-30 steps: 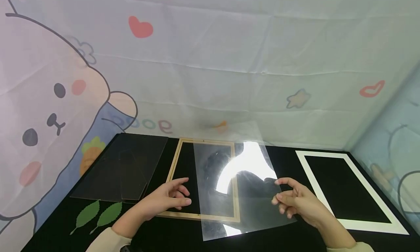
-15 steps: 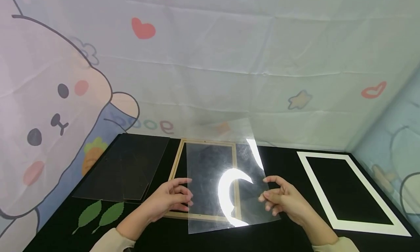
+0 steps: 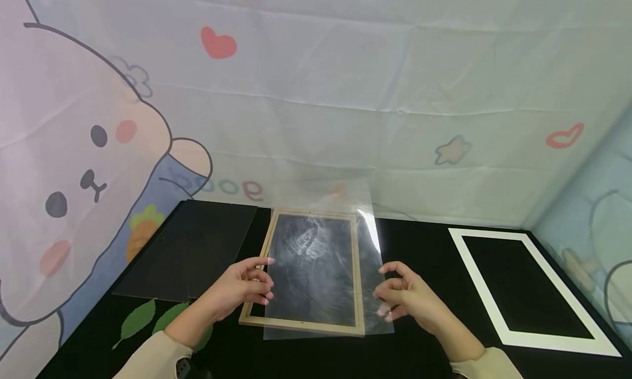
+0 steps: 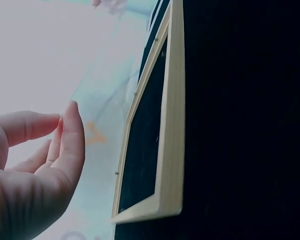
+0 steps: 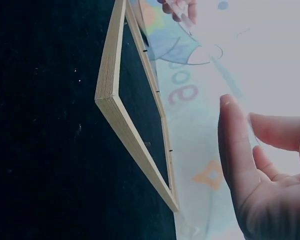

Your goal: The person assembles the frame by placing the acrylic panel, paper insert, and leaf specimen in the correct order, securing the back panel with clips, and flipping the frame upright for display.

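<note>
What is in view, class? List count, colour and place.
clear sheet: 1, transparent, held up, centre
wooden frame: 1, pale tan, beneath the sheet
white border: 1, white, right
dark panels: count unclear, blackish, left
leaves: 2, green, front left
table: 1, black, below
printed backdrop: count unclear, pale, behind and right
wrist device: 1, dark, left wrist
sleeves: 2, cream, forearms
left hand: 1, bare, pinching sheet's left edge
right hand: 1, bare, sheet's right edge

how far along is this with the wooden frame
Done: the wooden frame lies on the table. In hand: the left hand and right hand pinch the clear sheet above it. Left, probably: lowering that sheet, then perhaps using the white border and green leaves, which lie off to the sides.
</note>
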`<state>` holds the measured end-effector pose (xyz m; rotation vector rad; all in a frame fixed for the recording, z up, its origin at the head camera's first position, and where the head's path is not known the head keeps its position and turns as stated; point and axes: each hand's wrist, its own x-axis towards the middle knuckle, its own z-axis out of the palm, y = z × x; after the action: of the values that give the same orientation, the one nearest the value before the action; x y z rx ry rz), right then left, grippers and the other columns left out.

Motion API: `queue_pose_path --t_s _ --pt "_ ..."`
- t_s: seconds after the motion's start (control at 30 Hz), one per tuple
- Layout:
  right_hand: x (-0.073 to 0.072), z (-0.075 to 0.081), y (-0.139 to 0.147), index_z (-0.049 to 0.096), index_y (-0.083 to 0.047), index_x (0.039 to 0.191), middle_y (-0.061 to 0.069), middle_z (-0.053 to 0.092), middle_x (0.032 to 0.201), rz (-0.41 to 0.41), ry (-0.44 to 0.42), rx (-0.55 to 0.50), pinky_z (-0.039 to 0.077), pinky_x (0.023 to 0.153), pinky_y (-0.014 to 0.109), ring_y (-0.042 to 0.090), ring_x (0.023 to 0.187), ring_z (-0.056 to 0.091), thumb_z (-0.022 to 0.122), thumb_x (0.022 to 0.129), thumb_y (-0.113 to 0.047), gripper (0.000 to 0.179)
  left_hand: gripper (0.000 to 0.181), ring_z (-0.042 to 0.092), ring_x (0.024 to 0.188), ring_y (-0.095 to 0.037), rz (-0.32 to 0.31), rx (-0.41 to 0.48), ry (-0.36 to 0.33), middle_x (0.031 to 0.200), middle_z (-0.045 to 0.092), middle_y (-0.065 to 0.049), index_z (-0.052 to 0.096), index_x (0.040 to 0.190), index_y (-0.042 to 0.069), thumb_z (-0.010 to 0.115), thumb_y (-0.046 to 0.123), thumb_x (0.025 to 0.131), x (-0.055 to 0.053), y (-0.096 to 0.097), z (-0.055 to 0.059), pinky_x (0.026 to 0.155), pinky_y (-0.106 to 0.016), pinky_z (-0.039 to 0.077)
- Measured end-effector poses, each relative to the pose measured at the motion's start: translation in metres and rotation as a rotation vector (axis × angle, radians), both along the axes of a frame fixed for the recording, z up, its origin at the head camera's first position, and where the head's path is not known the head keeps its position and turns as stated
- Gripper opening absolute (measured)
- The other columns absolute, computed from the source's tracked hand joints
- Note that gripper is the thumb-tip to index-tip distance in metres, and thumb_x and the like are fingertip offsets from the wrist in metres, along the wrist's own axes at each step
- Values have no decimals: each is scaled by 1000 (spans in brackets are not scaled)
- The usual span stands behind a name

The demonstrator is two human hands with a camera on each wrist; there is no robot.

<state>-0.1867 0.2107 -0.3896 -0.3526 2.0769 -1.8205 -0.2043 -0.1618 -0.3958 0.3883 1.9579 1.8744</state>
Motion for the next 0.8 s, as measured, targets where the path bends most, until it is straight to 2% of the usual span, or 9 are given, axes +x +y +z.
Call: queue_pose_path --t_s 0.1,0.33,0.57,0.8 --pt "-4 1 -6 34 4 126 6 63 88 -16 17 31 58 64 33 18 72 67 64 91 -10 48 62 66 81 -16 11 -31 26 92 61 -5 26 146 -7 58 -1 93 -7 -5 2 73 -31 56" --pt "-17 -1 -17 44 8 121 5 62 83 -64 85 115 57 65 35 18 72 62 68 89 -12 45 60 66 79 -17 48 -114 95 93 60 -10 30 146 -7 57 -3 92 -22 -12 3 72 -32 57" --pt "-27 -10 -27 48 9 119 11 64 85 -106 121 162 57 64 35 17 69 62 66 90 -9 38 61 65 77 -17 84 -144 96 93 61 -11 30 147 -7 56 -6 92 -31 -15 -1 70 -31 56" --pt "-32 -19 -34 50 9 117 15 65 86 -140 127 163 57 63 35 17 68 62 65 89 -4 34 59 63 76 -19 117 -162 80 91 60 -11 33 146 -4 55 -8 92 -38 -15 -7 69 -32 56"
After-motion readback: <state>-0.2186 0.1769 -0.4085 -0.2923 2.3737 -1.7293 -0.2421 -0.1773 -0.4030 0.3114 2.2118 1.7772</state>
